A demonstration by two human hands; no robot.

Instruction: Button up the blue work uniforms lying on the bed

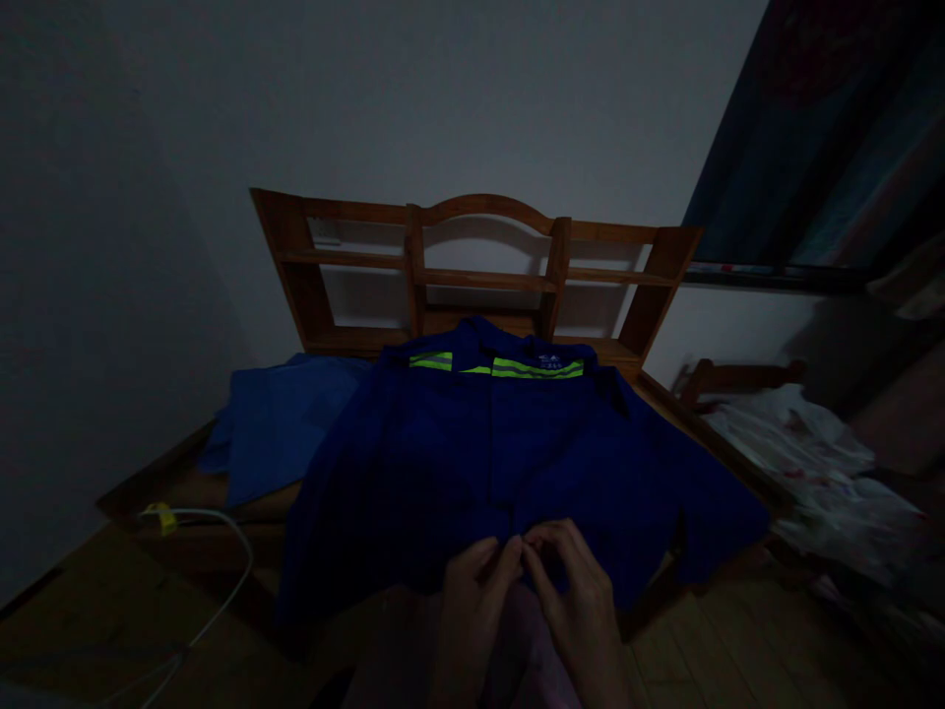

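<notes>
Pinched narrow, the fingers [509,563] of the left hand [472,591] and right hand [580,586] hold the lower front edge of a blue jacket [583,443] spread before a wooden shelf [414,261]; its collar-to-hem axis runs straight ahead; both hands sit about equally near.

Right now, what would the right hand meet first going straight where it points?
Likely the left hand, close beside it at the front of the blue reflective-striped jacket; depth is unclear.

One jacket [435,443], with two hands at its near edge: one left hand [476,596], one right hand [577,586]. One blue cloth pile [284,423] lies left of the jacket, one wooden shelf [483,282] behind it.
</notes>
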